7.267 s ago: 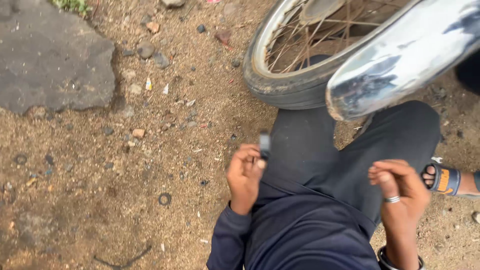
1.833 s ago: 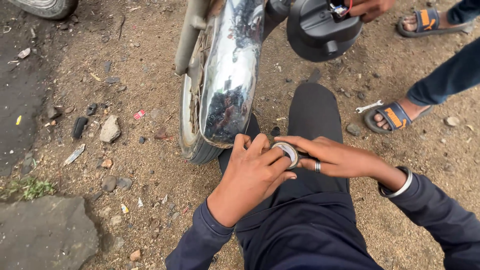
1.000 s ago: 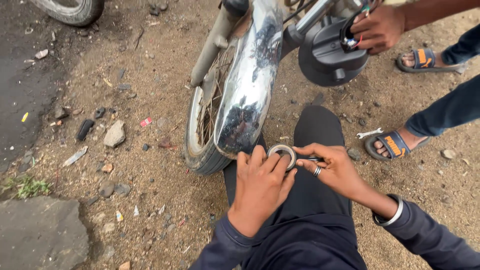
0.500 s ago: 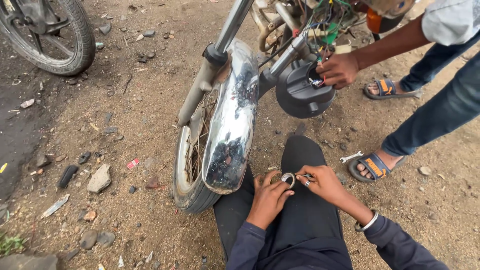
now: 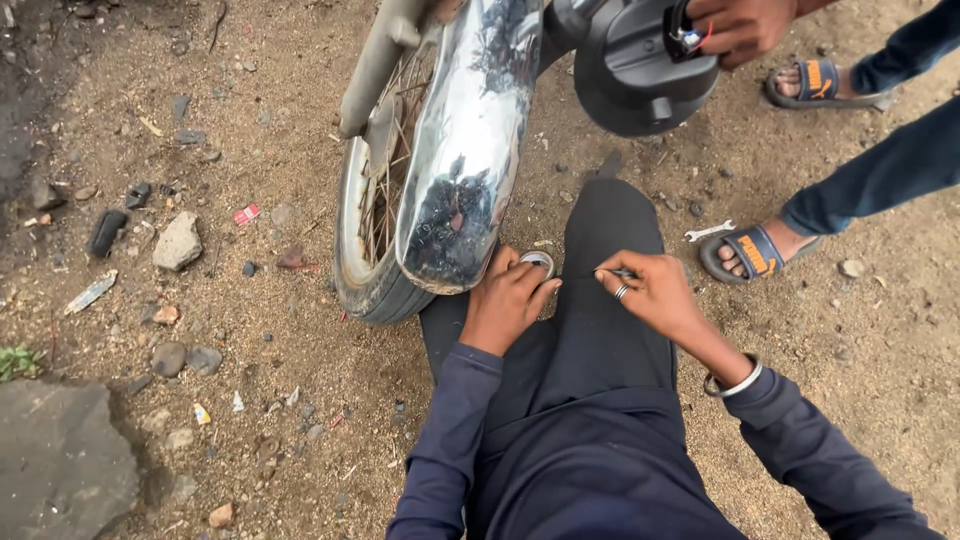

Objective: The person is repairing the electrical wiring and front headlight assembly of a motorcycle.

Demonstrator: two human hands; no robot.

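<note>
Your left hand (image 5: 508,300) rests on your knee just below the lower tip of the chrome fender (image 5: 465,150), its fingers (image 5: 535,292) curled around a small metal ring (image 5: 538,262) that they pinch at their tips; the ring sits right beside the fender's bottom edge, close to the tyre. Your right hand (image 5: 655,295) lies to the right of the fender, on the same dark trouser leg (image 5: 600,320), fingers closed narrowly on a thin dark tool (image 5: 618,272) whose tip points back toward the ring; what kind of tool it is cannot be made out. A band sits on one finger of that hand and a bangle (image 5: 735,378) circles its wrist. The two hands are near each other but apart, with the ring between them on the fender side. Behind the fender stands the spoked wheel (image 5: 370,220), its tyre touching the dirt ground (image 5: 250,350). Up and to the right of the fender, another person's hand (image 5: 740,25) grips a black headlamp housing (image 5: 640,70) with wires at its top. Farther right of the fender lies a small spanner (image 5: 708,232) on the ground, just beside a sandalled foot (image 5: 750,250). Left of the fender, a stone (image 5: 178,240) lies well apart among scattered pebbles.
</note>
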